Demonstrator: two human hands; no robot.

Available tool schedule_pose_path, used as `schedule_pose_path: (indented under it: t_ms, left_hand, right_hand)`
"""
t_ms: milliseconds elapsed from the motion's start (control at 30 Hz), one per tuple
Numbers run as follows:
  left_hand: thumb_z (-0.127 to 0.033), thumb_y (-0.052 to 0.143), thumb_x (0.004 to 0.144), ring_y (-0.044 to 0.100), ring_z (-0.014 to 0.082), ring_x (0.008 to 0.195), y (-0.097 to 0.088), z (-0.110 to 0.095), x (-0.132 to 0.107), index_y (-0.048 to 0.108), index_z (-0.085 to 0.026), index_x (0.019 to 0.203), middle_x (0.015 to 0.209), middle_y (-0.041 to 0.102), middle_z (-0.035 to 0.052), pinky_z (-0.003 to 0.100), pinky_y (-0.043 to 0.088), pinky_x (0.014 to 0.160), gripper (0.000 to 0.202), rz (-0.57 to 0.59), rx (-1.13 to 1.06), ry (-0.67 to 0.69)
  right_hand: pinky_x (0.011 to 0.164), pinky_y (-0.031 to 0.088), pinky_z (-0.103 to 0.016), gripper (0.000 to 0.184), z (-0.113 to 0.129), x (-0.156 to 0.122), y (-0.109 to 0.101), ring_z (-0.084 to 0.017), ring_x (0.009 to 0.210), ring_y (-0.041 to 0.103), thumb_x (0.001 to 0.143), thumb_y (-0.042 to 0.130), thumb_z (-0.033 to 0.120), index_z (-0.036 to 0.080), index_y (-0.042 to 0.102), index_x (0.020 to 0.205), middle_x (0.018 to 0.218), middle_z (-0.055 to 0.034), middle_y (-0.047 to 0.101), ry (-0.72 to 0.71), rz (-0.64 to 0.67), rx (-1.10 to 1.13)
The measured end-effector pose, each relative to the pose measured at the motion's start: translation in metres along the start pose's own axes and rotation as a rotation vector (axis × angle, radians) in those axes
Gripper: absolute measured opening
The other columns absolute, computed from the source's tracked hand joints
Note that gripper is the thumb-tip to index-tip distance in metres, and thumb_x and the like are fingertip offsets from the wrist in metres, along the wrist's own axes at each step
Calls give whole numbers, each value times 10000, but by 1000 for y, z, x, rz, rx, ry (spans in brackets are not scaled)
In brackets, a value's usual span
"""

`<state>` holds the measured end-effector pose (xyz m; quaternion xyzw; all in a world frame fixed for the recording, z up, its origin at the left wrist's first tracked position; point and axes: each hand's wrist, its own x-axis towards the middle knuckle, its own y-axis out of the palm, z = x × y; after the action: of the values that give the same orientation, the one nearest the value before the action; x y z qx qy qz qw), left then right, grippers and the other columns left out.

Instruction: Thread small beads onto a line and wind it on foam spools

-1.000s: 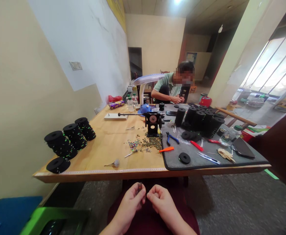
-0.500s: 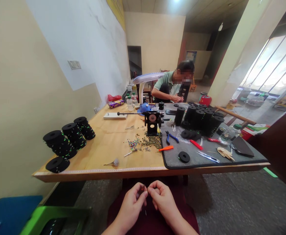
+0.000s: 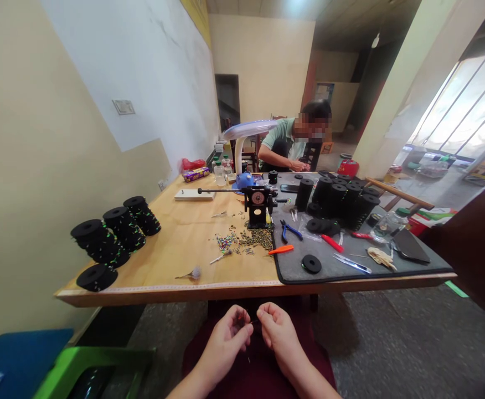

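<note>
Over my lap, in front of the table edge, both hands are held close together. My left hand is closed, thumb against fingers, around something small and dark with a reddish bit showing; a thin strand hangs below it. My right hand is closed in a pinch, fingertips slightly apart from the left ones. A fine dark line seems to run between them, too thin to name. Nearest on the table are a feathery-tipped piece, an orange-handled tool and a black foam spool.
A black winding device with a long rod stands mid-table behind scattered beads. Black foam spools stack at left, more at right. Blue pliers and tweezers lie on the grey mat. Another person sits opposite.
My hands have drawn slightly apart, the right fingertips moving a little up and to the right. The view has shifted slightly. Things on the table stay put.
</note>
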<state>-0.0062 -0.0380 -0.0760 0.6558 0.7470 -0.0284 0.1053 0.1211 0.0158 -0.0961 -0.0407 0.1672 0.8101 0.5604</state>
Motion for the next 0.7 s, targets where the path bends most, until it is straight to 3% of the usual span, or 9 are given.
schedule_pose_path:
  t_ms: [233, 333, 467, 700]
  left_hand:
    - [-192, 611, 687, 472, 106, 459, 2, -4, 0, 530, -184, 675, 495, 527, -45, 207, 385, 466, 82, 0, 26, -42]
    - [-198, 614, 677, 443, 106, 444, 0, -3, 0, 553, -183, 654, 486, 519, -47, 210, 359, 457, 67, -34, 95, -18]
    - [-231, 659, 670, 481, 139, 568, 0, -5, 0, 625, -168, 615, 589, 590, -2, 228, 386, 560, 91, -103, 199, 95]
    - [-306, 757, 617, 392, 122, 511, -4, -8, 1, 692, -158, 605, 521, 558, -15, 227, 303, 511, 161, -138, 175, 70]
  right_hand:
    - [334, 115, -170, 413, -1, 0, 2, -31, 295, 196, 710, 577, 592, 211, 421, 688, 352, 145, 312, -38, 24, -66]
    - [330, 125, -168, 410, -4, 0, 1, -32, 293, 206, 723, 567, 593, 213, 414, 693, 364, 144, 312, -57, 25, -82]
    - [345, 147, -169, 384, -7, -1, 2, -40, 315, 228, 744, 567, 563, 208, 424, 712, 377, 139, 326, -65, 61, -99]
    - [415, 174, -190, 343, 1, -5, 2, -54, 409, 253, 746, 595, 507, 193, 461, 717, 461, 111, 348, -61, 119, -57]
